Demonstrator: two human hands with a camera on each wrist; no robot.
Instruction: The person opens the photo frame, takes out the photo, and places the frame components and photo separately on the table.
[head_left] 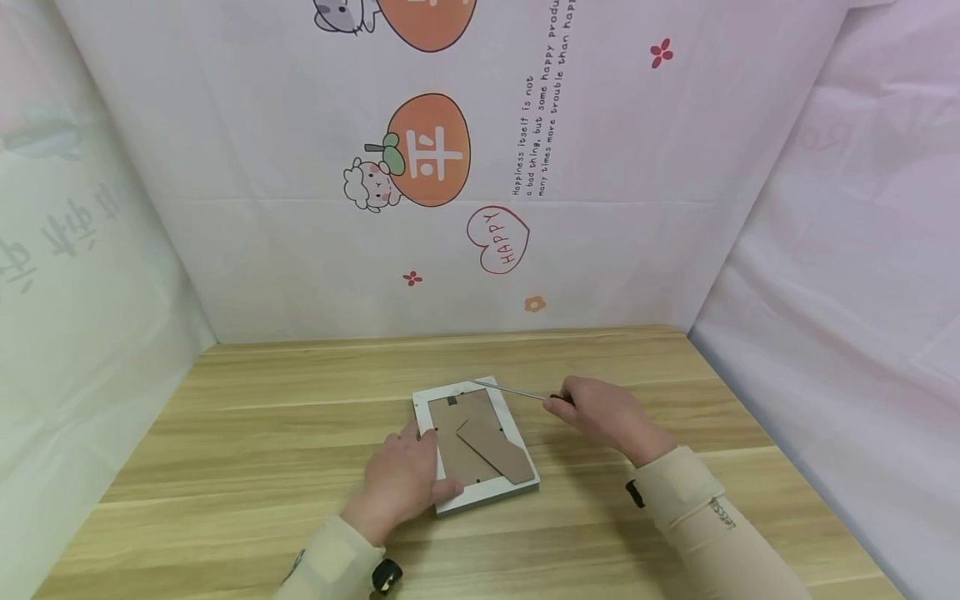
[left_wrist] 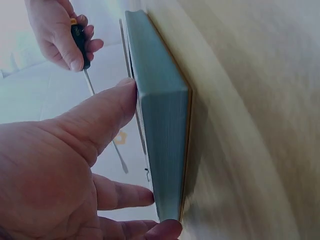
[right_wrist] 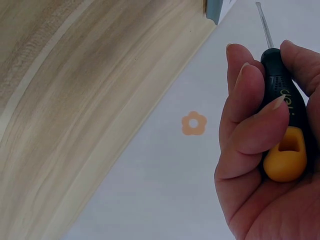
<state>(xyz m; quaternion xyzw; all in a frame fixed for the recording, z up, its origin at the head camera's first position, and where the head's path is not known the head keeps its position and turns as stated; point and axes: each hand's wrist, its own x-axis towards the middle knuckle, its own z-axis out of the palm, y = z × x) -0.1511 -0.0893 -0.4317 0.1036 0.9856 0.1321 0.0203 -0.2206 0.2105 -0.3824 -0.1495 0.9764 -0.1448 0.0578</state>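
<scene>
A white picture frame (head_left: 489, 492) lies back side up on the table, with a brown backing board (head_left: 453, 458) and a folded stand leg (head_left: 501, 450) showing. My left hand (head_left: 401, 475) holds the frame at its near left corner, the thumb on the back of the border and other fingers along the side edge. My right hand (head_left: 603, 410) grips a screwdriver (right_wrist: 285, 107) by its dark green handle with a yellow end. The metal shaft (head_left: 517, 392) points left over the frame's far edge. In the head view, I cannot tell whether the tip touches.
The wood-grain table (head_left: 285, 417) extends around the frame. A white printed cloth (head_left: 600, 233) hangs behind it, and more white cloth (head_left: 847, 275) stands along the sides. Small dark tabs (head_left: 478, 481) sit around the backing board.
</scene>
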